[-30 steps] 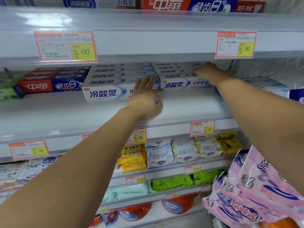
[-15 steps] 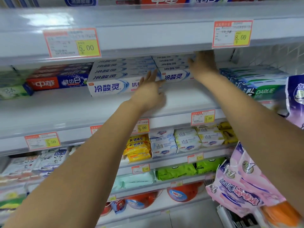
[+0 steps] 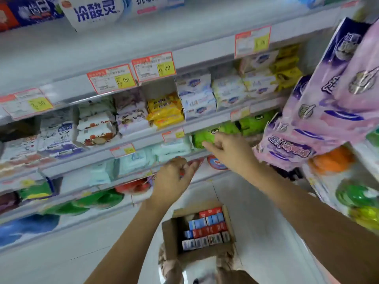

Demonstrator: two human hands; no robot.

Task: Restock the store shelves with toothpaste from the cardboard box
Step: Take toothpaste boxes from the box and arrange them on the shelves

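Observation:
An open cardboard box (image 3: 171,238) stands on the floor below me, packed with red, blue and grey toothpaste cartons (image 3: 207,229) on end. White-and-blue toothpaste boxes (image 3: 96,12) lie on the upper shelf at the top of the view. My left hand (image 3: 174,178) hangs in the air above the box, fingers loosely curled, holding nothing. My right hand (image 3: 227,149) is a little higher and to the right, fingers relaxed and pointing left, also empty. Both hands are well below the toothpaste shelf.
Shelves on the left carry soap bars (image 3: 196,95), yellow packs (image 3: 164,110) and green packs (image 3: 207,138) behind price tags (image 3: 111,78). Pink and purple hanging packs (image 3: 320,111) crowd the right side. My feet stand beside the box on the pale floor (image 3: 256,212).
Both hands have left the toothpaste boxes on the upper shelf and dropped toward the floor. My view has tilted down, bringing the cardboard box into sight.

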